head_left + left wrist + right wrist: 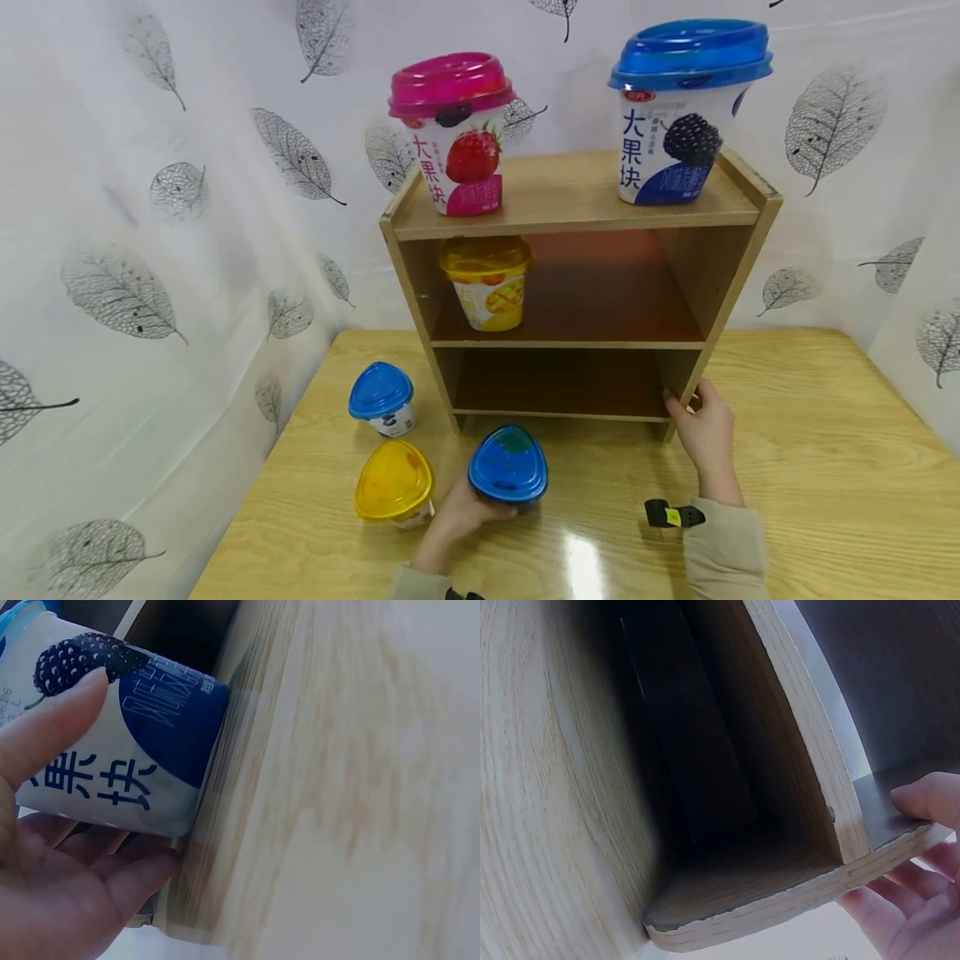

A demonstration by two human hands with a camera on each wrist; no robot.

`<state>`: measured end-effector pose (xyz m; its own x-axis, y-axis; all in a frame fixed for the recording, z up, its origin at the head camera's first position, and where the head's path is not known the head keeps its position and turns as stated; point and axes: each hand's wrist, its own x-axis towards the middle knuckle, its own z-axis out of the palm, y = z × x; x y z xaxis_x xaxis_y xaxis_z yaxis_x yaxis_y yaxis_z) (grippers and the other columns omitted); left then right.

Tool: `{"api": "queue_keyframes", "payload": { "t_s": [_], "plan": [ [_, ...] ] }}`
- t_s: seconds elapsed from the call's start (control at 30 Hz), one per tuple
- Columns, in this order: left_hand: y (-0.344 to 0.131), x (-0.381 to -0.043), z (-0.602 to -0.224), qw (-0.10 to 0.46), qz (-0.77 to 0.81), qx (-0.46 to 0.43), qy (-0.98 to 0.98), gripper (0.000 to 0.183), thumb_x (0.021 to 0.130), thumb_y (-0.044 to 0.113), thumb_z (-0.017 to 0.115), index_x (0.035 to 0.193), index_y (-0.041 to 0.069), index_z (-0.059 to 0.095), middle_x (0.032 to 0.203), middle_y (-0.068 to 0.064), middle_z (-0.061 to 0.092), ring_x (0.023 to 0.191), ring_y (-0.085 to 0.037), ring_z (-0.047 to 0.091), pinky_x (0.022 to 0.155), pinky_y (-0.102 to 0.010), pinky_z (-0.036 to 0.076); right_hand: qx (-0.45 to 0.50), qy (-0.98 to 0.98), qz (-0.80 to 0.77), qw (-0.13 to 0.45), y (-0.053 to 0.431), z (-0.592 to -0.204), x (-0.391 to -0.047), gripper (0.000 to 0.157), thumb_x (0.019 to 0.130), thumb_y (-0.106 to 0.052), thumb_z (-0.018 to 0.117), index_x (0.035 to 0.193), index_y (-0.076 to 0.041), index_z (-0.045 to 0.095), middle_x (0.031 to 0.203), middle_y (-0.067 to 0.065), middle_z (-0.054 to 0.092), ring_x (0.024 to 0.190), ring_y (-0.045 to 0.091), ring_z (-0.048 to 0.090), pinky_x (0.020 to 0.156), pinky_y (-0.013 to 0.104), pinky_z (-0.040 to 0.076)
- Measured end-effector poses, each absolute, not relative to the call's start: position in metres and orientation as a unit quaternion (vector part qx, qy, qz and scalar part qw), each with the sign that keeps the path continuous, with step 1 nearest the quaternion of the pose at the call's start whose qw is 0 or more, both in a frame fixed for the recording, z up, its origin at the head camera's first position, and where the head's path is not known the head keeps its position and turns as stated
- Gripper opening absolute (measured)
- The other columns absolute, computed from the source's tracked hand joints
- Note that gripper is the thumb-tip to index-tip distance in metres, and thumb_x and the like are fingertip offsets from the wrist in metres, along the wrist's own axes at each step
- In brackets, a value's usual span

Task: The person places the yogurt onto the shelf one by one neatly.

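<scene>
In the head view my left hand (463, 510) holds a blue-lidded yogurt cup (508, 467) in front of a wooden shelf unit (558, 187). The left wrist view shows the thumb on the cup's blackberry label (169, 724) and the fingers under its other side. With the thumb inside and the fingers outside, my right hand (922, 900) grips the edge of the unit's right side panel (765, 911), low down. A yellow-lidded cup (393, 483) stands left of my left hand, and another blue-lidded cup (381, 396) is behind it.
On top of the unit stand a pink-lidded strawberry cup (457, 137) and a blue-lidded blackberry cup (686, 112). A yellow mango cup (491, 283) is at the left of the middle shelf. Behind the wooden table (810, 467) hangs a leaf-print curtain (225, 250).
</scene>
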<state>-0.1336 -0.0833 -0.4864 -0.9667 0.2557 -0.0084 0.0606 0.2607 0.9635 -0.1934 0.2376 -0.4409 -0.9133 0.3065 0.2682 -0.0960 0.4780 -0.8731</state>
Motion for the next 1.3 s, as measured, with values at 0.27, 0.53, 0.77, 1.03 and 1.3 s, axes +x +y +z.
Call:
{"api": "queue_keyframes", "payload": {
  "t_s": [0.27,0.53,0.77,1.03,1.3],
  "plan": [
    [-0.082,-0.134,-0.488,0.074,0.602,0.102,0.789,0.082,0.060,0.003,0.079,0.128,-0.005,0.034,0.123,-0.022,0.046,0.113,-0.038,0.041,0.094,-0.054,0.027,-0.064,-0.833,0.516,0.190,0.236,-0.440,-0.193,0.036,0.085,-0.008,0.055,0.117,0.005,0.047,0.118,0.026,0.048,0.105,0.043,0.048,0.079,0.049,0.043],
    [-0.081,-0.134,-0.487,0.070,0.600,0.115,0.788,0.083,0.060,0.002,0.079,0.129,-0.005,0.033,0.123,-0.022,0.046,0.113,-0.037,0.042,0.094,-0.053,0.029,-0.067,-0.832,0.520,0.184,0.237,-0.439,-0.193,0.037,0.085,-0.009,0.054,0.119,0.005,0.047,0.119,0.026,0.047,0.107,0.044,0.046,0.080,0.049,0.043],
    [-0.079,-0.132,-0.484,0.079,0.595,0.110,0.792,0.085,0.059,0.003,0.080,0.130,-0.002,0.033,0.124,-0.020,0.045,0.114,-0.036,0.041,0.094,-0.054,0.028,-0.066,-0.835,0.512,0.190,0.237,-0.440,-0.193,0.035,0.085,-0.008,0.055,0.116,0.006,0.048,0.116,0.027,0.049,0.104,0.043,0.048,0.079,0.049,0.043],
    [-0.078,-0.132,-0.481,0.084,0.613,0.125,0.775,0.079,0.062,0.004,0.078,0.129,-0.001,0.035,0.122,-0.017,0.047,0.113,-0.035,0.041,0.094,-0.053,0.028,-0.066,-0.836,0.510,0.193,0.238,-0.441,-0.192,0.035,0.085,-0.009,0.055,0.116,0.006,0.048,0.115,0.027,0.050,0.104,0.043,0.049,0.079,0.050,0.043],
    [-0.071,-0.130,-0.459,0.088,0.634,0.142,0.755,0.075,0.066,0.002,0.074,0.130,0.002,0.033,0.124,-0.018,0.045,0.113,-0.035,0.041,0.091,-0.051,0.034,-0.065,-0.834,0.513,0.191,0.239,-0.441,-0.193,0.036,0.085,-0.009,0.055,0.117,0.005,0.048,0.116,0.027,0.049,0.104,0.044,0.048,0.079,0.050,0.043]
  ]
}}
